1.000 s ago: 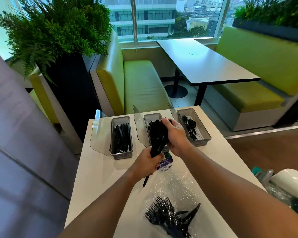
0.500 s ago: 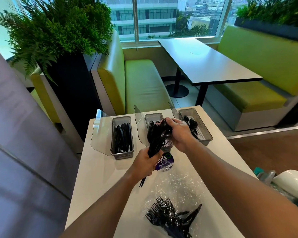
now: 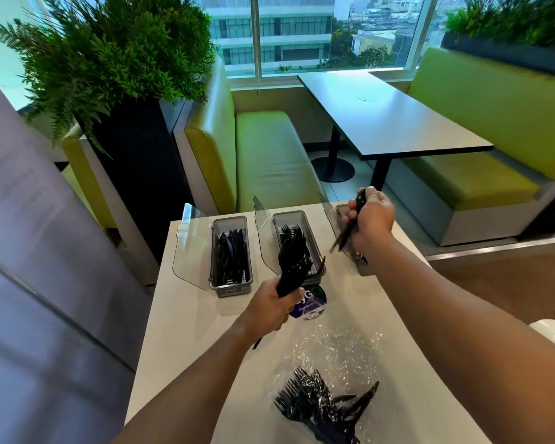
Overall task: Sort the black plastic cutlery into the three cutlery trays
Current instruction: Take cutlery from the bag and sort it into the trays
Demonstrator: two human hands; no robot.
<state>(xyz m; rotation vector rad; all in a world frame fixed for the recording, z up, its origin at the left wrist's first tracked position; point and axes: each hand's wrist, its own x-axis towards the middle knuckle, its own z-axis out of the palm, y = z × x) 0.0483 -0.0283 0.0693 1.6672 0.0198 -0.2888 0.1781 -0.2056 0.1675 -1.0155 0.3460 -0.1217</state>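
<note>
Black plastic cutlery [image 3: 293, 261] is gripped as a bunch by the left hand [image 3: 271, 307] over the middle tray's [image 3: 289, 215] near end, while the right hand [image 3: 372, 219] clasps a single piece [image 3: 341, 240] just right of that tray.

Potted fern [image 3: 109, 59], green benches [image 3: 269, 155], dark table [image 3: 388, 120]

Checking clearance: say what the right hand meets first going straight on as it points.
Likely the open lid of the right tray, just ahead of the right hand; depth unclear, it might pass above.
</note>
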